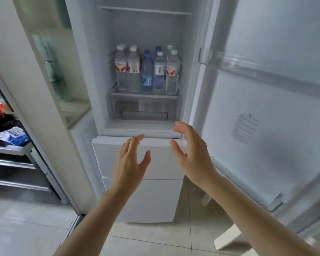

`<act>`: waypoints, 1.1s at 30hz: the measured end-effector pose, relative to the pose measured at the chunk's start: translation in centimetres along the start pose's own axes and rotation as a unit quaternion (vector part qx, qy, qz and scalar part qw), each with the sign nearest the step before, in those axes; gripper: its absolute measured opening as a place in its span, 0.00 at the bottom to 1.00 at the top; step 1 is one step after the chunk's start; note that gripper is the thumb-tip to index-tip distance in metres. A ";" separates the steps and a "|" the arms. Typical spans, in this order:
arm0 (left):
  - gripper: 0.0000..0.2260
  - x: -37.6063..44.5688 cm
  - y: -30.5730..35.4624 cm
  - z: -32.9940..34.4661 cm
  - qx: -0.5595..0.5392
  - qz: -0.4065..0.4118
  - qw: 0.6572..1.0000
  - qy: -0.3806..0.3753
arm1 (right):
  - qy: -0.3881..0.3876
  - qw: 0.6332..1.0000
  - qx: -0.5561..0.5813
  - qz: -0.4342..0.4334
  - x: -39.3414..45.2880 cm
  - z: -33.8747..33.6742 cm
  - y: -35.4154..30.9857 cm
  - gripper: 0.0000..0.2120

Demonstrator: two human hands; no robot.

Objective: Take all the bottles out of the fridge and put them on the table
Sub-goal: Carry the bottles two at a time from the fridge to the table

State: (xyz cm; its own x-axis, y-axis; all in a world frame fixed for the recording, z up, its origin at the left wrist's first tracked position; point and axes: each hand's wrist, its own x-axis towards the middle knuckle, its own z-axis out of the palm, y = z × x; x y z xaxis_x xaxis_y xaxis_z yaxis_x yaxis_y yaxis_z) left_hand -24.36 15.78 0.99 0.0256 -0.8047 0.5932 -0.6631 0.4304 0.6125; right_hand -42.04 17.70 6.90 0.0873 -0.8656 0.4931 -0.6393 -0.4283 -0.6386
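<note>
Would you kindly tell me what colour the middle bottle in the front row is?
Blue, a translucent blue plastic bottle, clearest in the head view.

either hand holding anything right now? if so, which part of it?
Nothing is held. The left hand and right hand are both open in front of the fridge, below the shelf where the bottles stand untouched.

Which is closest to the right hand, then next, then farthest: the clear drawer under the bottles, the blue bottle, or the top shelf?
Starting from the right hand, which is open in front of the fridge:
1. Clear drawer, just above the hand, under the bottles.
2. Blue bottle, standing on the shelf over the drawer, middle of the front row.
3. Top shelf, high up, at the top of the fridge.
</note>
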 end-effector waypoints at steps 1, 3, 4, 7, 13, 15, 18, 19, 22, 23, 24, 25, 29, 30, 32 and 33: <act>0.17 1.0 -1.7 -0.8 0.000 -0.010 1.000 0.002 | -0.002 1.000 0.006 0.004 1.4 1.6 -0.3 0.21; 0.16 3.0 -5.0 -2.3 0.001 -0.024 1.000 0.001 | 0.002 1.000 0.019 0.006 4.2 4.9 -0.7 0.21; 0.15 3.7 -6.0 -2.8 0.000 -0.028 1.000 0.001 | 0.004 1.000 0.023 0.007 5.0 5.8 -0.8 0.21; 0.14 6.5 -9.8 -4.2 -0.007 -0.043 0.999 0.000 | 0.010 0.999 0.033 0.016 8.1 9.4 -1.2 0.20; 0.10 13.2 -15.6 -4.6 -0.033 -0.063 0.997 -0.003 | 0.032 0.998 0.039 0.028 14.4 14.9 -0.3 0.19; 0.10 15.4 -16.8 -4.0 -0.040 -0.066 0.997 -0.006 | 0.042 0.998 0.041 0.038 16.7 16.0 0.4 0.19; 0.11 19.1 -18.2 -2.7 -0.053 -0.068 0.996 -0.006 | 0.052 0.996 0.045 0.053 20.3 17.4 1.5 0.19; 0.12 20.4 -18.6 -2.2 -0.058 -0.069 0.996 -0.002 | 0.055 0.996 0.044 0.057 21.6 17.8 1.9 0.19; 0.14 24.6 -19.6 -0.2 -0.073 -0.065 0.995 0.018 | 0.067 0.994 0.043 0.075 26.2 18.9 3.5 0.19; 0.15 26.1 -19.9 0.4 -0.077 -0.065 0.995 0.022 | 0.076 0.993 0.042 0.081 27.9 19.3 4.1 0.20; 0.16 27.6 -20.1 1.0 -0.082 -0.070 0.994 0.023 | 0.084 0.992 0.040 0.085 29.7 19.6 4.6 0.20; 0.17 29.2 -20.4 1.6 -0.083 -0.079 0.993 0.024 | 0.090 0.991 0.038 0.088 31.6 19.8 5.1 0.20; 0.20 35.2 -21.6 3.8 -0.121 -0.131 0.984 0.024 | 0.104 0.992 0.024 0.074 38.2 20.3 6.5 0.14; 0.20 36.8 -21.9 4.4 -0.144 -0.139 0.979 0.028 | 0.104 0.992 0.014 0.066 39.9 20.3 7.0 0.13; 0.19 39.4 -22.3 5.3 -0.169 -0.149 0.973 0.044 | 0.102 0.993 0.003 0.056 42.5 20.4 7.5 0.14; 0.18 40.4 -22.3 5.6 -0.175 -0.151 0.971 0.055 | 0.099 0.993 0.000 0.057 43.7 20.5 7.7 0.16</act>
State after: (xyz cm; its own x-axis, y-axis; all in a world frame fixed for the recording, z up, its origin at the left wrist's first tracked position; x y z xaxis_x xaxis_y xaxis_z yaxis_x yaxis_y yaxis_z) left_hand -12.72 -28.65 8.40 0.2723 -0.8758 0.3985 -0.3188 0.3086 0.8962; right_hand -27.43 -28.72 11.40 -0.1375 -0.8399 0.5251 -0.6372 -0.3309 -0.6961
